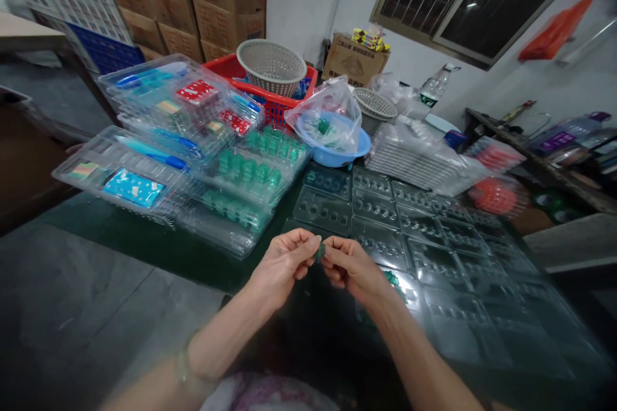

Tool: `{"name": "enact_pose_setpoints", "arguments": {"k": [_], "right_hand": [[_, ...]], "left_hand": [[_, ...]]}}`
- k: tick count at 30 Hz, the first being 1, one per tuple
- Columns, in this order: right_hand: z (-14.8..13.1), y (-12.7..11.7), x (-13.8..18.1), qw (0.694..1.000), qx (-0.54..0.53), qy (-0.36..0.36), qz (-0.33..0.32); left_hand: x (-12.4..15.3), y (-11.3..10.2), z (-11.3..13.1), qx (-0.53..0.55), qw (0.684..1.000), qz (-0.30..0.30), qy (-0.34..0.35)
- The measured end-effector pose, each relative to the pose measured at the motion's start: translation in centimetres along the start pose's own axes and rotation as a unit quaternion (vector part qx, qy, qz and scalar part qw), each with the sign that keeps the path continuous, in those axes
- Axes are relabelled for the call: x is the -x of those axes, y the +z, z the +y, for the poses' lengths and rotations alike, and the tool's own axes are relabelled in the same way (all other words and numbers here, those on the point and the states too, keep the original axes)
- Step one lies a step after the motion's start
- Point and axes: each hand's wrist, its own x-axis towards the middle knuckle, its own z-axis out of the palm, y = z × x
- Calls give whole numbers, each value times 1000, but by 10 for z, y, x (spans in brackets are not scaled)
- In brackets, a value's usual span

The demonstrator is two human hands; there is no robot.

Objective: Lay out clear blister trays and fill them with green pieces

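Observation:
Close together over the dark table, my left hand (292,258) and my right hand (348,261) pinch a small green plastic piece (319,253) between thumbs and fingertips. Its exact kind is too small to make out. Partly behind my right forearm, more green pieces (393,279) lie on a clear tray. Clear plastic blister trays (378,241) with moulded hollows spread in rows to the right of my hands. On the left, stacked clear trays hold rows of green pieces (248,170).
Filled clear packs with a blue card (135,187) and blue pens are stacked at the left. Behind stand a blue basin (337,157) with a plastic bag, a red basket (274,109) holding a grey colander (272,67), and a cardboard box (354,61). A shelf (549,170) borders the right.

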Motion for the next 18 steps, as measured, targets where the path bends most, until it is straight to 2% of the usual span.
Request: {"name": "enact_pose_setpoints", "arguments": {"k": [2, 4, 7, 11, 13, 15, 18], "right_hand": [[1, 1, 0, 995, 41, -59, 70], [2, 1, -1, 979, 105, -135, 111], [1, 1, -4, 949, 214, -202, 112], [-5, -5, -15, 914, 316, -232, 108], [-9, -14, -31, 905, 339, -235, 105], [-15, -28, -58, 896, 351, -237, 135], [-23, -52, -113, 852, 429, -222, 205]], "left_hand": [[-4, -1, -2, -20, 1000, 12, 6], [-10, -3, -3, -43, 999, 25, 17], [-18, -3, -2, -52, 998, 34, 17], [-32, -4, 1, 7, 998, 52, -17], [-38, -5, 4, 36, 997, 61, -26], [-40, -6, 7, 37, 997, 73, -17], [-36, -9, 10, -12, 997, 79, 11]]}}
